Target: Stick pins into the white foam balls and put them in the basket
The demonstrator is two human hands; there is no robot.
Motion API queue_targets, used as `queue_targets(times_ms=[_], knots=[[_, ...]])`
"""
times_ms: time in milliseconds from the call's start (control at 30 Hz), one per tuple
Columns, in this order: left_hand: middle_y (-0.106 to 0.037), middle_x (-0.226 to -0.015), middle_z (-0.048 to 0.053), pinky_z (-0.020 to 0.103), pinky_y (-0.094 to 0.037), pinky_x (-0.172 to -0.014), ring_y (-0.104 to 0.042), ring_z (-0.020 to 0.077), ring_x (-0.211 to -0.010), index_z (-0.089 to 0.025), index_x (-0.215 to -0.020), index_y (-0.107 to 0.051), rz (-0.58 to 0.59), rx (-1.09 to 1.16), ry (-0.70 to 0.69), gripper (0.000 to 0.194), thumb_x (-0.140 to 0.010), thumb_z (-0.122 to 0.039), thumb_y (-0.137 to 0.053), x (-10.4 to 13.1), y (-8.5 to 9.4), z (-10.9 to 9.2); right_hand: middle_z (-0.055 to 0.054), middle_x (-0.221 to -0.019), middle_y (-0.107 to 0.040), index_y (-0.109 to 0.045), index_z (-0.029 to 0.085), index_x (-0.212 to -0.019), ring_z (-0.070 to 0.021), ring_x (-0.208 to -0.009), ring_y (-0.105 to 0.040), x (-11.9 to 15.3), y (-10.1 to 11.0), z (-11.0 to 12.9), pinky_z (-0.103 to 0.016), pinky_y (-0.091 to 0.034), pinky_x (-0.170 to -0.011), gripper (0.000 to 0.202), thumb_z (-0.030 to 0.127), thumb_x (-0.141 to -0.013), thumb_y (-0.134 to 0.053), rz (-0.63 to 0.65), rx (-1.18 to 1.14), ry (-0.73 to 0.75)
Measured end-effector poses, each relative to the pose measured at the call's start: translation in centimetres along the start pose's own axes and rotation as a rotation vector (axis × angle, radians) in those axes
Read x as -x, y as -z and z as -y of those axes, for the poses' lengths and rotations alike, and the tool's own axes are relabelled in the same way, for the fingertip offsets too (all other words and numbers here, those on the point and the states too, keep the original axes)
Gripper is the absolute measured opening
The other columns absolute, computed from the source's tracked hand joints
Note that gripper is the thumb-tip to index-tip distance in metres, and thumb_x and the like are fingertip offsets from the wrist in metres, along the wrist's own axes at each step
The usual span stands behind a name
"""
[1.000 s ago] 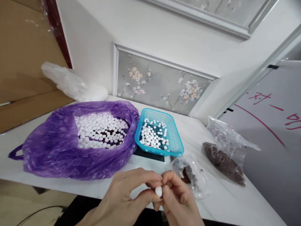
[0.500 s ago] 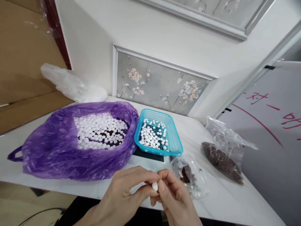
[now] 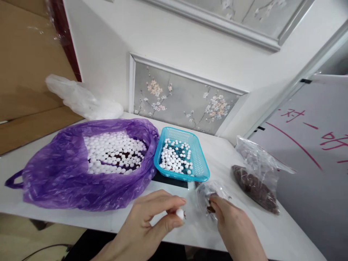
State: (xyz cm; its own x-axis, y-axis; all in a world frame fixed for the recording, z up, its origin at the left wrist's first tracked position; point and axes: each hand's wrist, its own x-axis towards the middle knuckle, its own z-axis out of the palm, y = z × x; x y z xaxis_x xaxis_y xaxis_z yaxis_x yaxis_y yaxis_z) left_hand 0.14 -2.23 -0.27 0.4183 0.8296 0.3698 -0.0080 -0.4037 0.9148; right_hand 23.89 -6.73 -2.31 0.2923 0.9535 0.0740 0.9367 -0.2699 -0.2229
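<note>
Between thumb and fingers, my left hand (image 3: 148, 221) pinches a small white ball (image 3: 179, 214) above the table's front edge. A thin brown bit sticks out at the ball's right side. My right hand (image 3: 235, 223) reaches into the mouth of a small clear plastic bag (image 3: 202, 194) holding dark brown bits. Its fingers are drawn together at the brown bits, and what they grip is hidden. Past my hands stands a blue plastic basket (image 3: 202, 165) with many white balls in it. Left of it, an open purple plastic bag (image 3: 62, 174) holds many more.
A larger clear bag of brown material (image 3: 255, 185) lies at the right, near a whiteboard (image 3: 307, 145) with red writing. A white plastic bag (image 3: 84, 99) lies at the back left beside cardboard (image 3: 32, 65). A framed flower picture (image 3: 179, 94) leans on the wall behind the white table (image 3: 285, 235).
My right hand has left the white ball and moved right into the small clear bag. My left hand still holds the ball, in nearly the same place.
</note>
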Motion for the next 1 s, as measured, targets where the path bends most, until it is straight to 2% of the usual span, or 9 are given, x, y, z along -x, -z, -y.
queue_targets(times_ms=[100, 233, 400, 467, 567, 633, 733, 833, 1000], knots=[[-0.073, -0.089, 0.003, 0.020, -0.055, -0.068, -0.069, 0.0147, -0.078, -0.025, -0.101, -0.077, 0.025, -0.098, -0.080, 0.024, -0.088, -0.011, -0.062, -0.9, 0.0, -0.2, -0.008, -0.077, -0.077, -0.069, 0.024, -0.078, -0.0270, -0.071, -0.073, -0.8, -0.4, 0.6, -0.031, -0.040, -0.055, 0.034, 0.014, -0.091, -0.040, 0.154, 0.163, 0.025], [-0.071, -0.098, 0.008, 0.027, -0.057, -0.080, -0.069, 0.0176, -0.088, -0.017, -0.104, -0.074, -0.085, -0.481, -0.245, 0.024, -0.092, -0.009, -0.054, -4.8, -0.1, 0.2, -0.007, -0.084, -0.077, -0.068, 0.023, -0.072, -0.0258, -0.073, -0.074, -1.3, -1.3, 1.1, -0.029, -0.039, -0.053, 0.032, 0.009, -0.087, -0.044, 0.138, 0.179, 0.048], [-0.069, -0.122, 0.012, 0.037, -0.053, -0.096, -0.067, 0.0238, -0.109, -0.017, -0.110, -0.072, -0.151, -0.692, -0.148, 0.031, -0.090, -0.005, -0.052, -9.1, 0.9, 1.9, -0.006, -0.083, -0.075, -0.064, 0.024, -0.072, -0.0236, -0.072, -0.074, -1.5, -3.0, -0.5, -0.029, -0.045, -0.055, 0.032, 0.012, -0.091, -0.040, 0.105, 0.156, 0.096], [-0.069, -0.127, 0.010, 0.035, -0.050, -0.100, -0.066, 0.0234, -0.113, -0.018, -0.110, -0.073, -0.142, -0.756, -0.095, 0.031, -0.091, -0.007, -0.051, -8.9, 2.5, 2.1, -0.008, -0.086, -0.075, -0.063, 0.025, -0.074, -0.0244, -0.072, -0.074, -1.6, -3.5, -1.6, -0.030, -0.049, -0.057, 0.031, 0.016, -0.091, -0.039, 0.070, 0.119, 0.124], [-0.075, -0.119, 0.008, 0.036, -0.046, -0.104, -0.066, 0.0239, -0.113, -0.020, -0.109, -0.075, -0.135, -0.849, 0.024, 0.034, -0.092, -0.010, -0.047, -7.5, 6.4, 2.0, -0.008, -0.079, -0.075, -0.059, 0.026, -0.074, -0.0256, -0.067, -0.073, -1.8, -4.0, -2.9, -0.031, -0.049, -0.052, 0.028, 0.023, -0.093, -0.039, 0.041, 0.080, 0.073], [-0.077, -0.114, 0.009, 0.040, -0.049, -0.099, -0.069, 0.0279, -0.108, -0.019, -0.106, -0.076, -0.115, -0.919, 0.136, 0.033, -0.091, -0.013, -0.047, -6.6, 9.7, 2.0, -0.006, -0.071, -0.073, -0.056, 0.027, -0.073, -0.0257, -0.062, -0.071, -1.7, -4.1, -3.1, -0.030, -0.047, -0.050, 0.027, 0.025, -0.093, -0.038, 0.038, 0.063, 0.024], [-0.079, -0.101, 0.012, 0.046, -0.051, -0.092, -0.071, 0.0316, -0.099, -0.016, -0.098, -0.077, -0.050, -1.025, 0.300, 0.026, -0.090, -0.015, -0.052, -6.1, 13.4, 2.7, -0.006, -0.077, -0.075, -0.058, 0.027, -0.074, -0.0248, -0.066, -0.072, -1.7, -3.9, -2.6, -0.030, -0.046, -0.052, 0.025, 0.021, -0.090, -0.040, 0.043, 0.046, 0.041], [-0.073, -0.109, 0.010, 0.046, -0.055, -0.086, -0.069, 0.0255, -0.096, -0.016, -0.108, -0.069, 0.039, -1.083, 0.411, 0.020, -0.093, -0.026, -0.060, -6.3, 14.5, 4.0, -0.007, -0.084, -0.076, -0.062, 0.026, -0.072, -0.0237, -0.069, -0.073, -1.6, -3.3, -1.5, -0.028, -0.045, -0.052, 0.026, 0.020, -0.087, -0.043, 0.134, 0.068, 0.067], [-0.065, -0.123, 0.010, 0.045, -0.057, -0.083, -0.066, 0.0244, -0.101, -0.018, -0.122, -0.061, 0.130, -1.133, 0.517, 0.032, -0.093, -0.031, -0.062, -6.9, 13.5, 5.7, -0.007, -0.080, -0.076, -0.062, 0.026, -0.072, -0.0250, -0.071, -0.073, -1.6, -2.6, -0.4, -0.029, -0.043, -0.052, 0.028, 0.019, -0.089, -0.040, 0.165, 0.121, 0.022]])
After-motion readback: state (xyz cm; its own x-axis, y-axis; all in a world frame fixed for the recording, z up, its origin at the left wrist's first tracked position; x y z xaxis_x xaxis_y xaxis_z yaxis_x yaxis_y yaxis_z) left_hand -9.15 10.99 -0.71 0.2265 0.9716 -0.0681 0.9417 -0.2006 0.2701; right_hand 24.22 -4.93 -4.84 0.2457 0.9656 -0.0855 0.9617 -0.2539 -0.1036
